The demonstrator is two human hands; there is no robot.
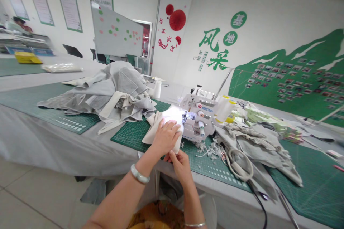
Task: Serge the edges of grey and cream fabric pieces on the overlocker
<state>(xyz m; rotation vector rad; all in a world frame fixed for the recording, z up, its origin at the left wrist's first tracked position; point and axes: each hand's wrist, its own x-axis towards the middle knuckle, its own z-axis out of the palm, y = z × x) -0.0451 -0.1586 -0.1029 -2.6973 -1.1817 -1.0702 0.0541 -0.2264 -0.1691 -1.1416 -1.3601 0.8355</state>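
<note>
My left hand (166,136) lies with curled fingers on a cream fabric piece (157,123), pressing it flat on the green cutting mat (129,134) just left of the white overlock sewing machine (199,116). My right hand (180,162) pinches the near edge of the same fabric, close to the table edge. The fabric runs under the machine's lit needle area (185,116). A pale bangle is on my left wrist, a thin bracelet on my right.
A heap of grey fabric (113,91) lies to the left. Thread trimmings (208,148), large scissors (239,164) and more grey cloth (258,146) sit right of the machine. White thread cones (224,109) stand behind it. A person is far back left.
</note>
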